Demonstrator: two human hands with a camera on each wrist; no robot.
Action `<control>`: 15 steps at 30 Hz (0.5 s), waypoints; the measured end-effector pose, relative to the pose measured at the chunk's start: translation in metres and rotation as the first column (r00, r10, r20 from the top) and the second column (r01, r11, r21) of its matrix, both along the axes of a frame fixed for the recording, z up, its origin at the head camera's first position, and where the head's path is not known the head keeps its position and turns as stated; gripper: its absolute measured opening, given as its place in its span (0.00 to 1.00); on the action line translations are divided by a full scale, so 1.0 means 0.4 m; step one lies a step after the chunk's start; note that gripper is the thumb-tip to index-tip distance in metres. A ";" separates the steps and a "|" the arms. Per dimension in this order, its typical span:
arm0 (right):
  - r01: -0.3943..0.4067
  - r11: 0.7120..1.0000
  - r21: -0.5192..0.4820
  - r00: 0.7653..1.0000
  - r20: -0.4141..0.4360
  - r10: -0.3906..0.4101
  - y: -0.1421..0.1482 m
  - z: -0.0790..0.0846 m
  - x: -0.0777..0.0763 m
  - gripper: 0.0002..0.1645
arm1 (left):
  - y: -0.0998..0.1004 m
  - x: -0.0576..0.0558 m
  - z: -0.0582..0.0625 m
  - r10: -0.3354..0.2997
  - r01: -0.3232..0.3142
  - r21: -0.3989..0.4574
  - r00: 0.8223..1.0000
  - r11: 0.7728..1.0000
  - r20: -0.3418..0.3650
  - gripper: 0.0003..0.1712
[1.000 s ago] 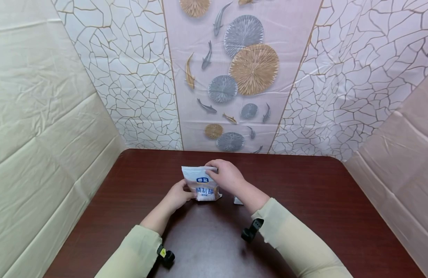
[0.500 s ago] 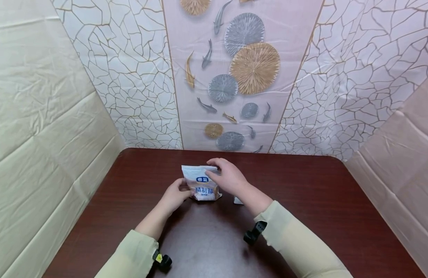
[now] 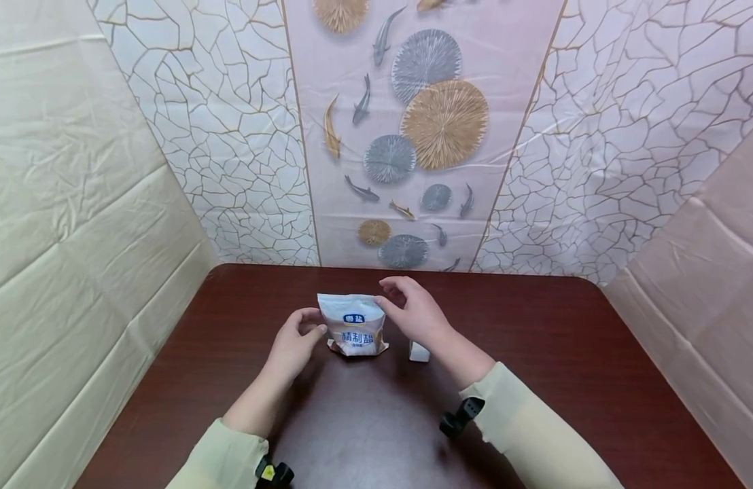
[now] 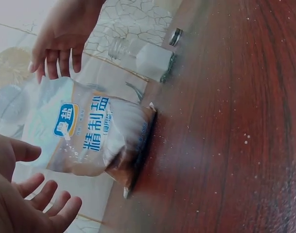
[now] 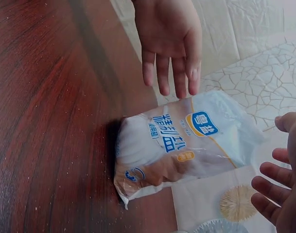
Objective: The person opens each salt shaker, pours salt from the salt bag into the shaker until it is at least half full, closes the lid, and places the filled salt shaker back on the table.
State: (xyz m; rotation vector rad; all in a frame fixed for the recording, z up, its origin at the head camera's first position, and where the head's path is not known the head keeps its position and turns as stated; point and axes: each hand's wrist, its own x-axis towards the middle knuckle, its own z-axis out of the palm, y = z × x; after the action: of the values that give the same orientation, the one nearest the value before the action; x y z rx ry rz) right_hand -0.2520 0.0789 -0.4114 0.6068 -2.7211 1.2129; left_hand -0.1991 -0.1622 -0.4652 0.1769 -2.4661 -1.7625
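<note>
A bag of refined salt (image 3: 353, 324) stands upright on the table, its front print facing me. My left hand (image 3: 295, 345) is beside the bag's left edge, fingers relaxed and holding nothing. On the other side, my right hand (image 3: 418, 314) is close to the bag's upper right corner, fingers loosely spread. Both wrist views show gaps between the hands and the bag. A glass jar (image 4: 152, 59) with white contents and an uncovered threaded neck stands to the bag's right, partly hidden by my right hand in the head view. Its small metal lid (image 4: 175, 37) lies nearby.
The dark red wooden table (image 3: 364, 421) carries small white specks, seen in the left wrist view. A patterned cloth backdrop (image 3: 346, 204) rises behind its far edge. Pale cloth walls (image 3: 77, 272) flank both sides.
My left hand has let go of the bag and drawn back to the left. The right hand has released the top corner and moved right, uncovering more of the jar. The bag stays standing.
</note>
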 end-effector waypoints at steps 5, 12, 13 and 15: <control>0.028 0.999 -0.035 1.000 0.010 -0.028 0.029 0.011 0.005 0.26 | 0.002 0.009 0.012 0.027 -0.027 -0.002 0.999 1.000 -0.024 0.24; 0.050 0.996 -0.078 0.999 0.007 -0.050 0.071 0.008 0.006 0.25 | 0.008 0.020 0.022 0.073 -0.070 0.049 0.995 0.996 -0.062 0.22; 0.054 0.995 -0.079 0.999 0.004 -0.054 0.078 0.007 0.007 0.25 | 0.009 0.022 0.024 0.082 -0.078 0.056 0.994 0.995 -0.071 0.21; 0.063 0.995 -0.078 0.998 0.004 -0.063 0.091 0.006 0.009 0.25 | 0.012 0.028 0.030 0.091 -0.085 0.070 0.992 0.994 -0.088 0.21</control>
State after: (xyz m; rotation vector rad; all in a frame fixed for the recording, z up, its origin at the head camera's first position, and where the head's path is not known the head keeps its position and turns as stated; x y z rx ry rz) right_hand -0.2483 0.1154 -0.4091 0.5066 -2.6580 1.2977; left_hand -0.1879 -0.1574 -0.4533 0.2026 -2.3027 -1.7752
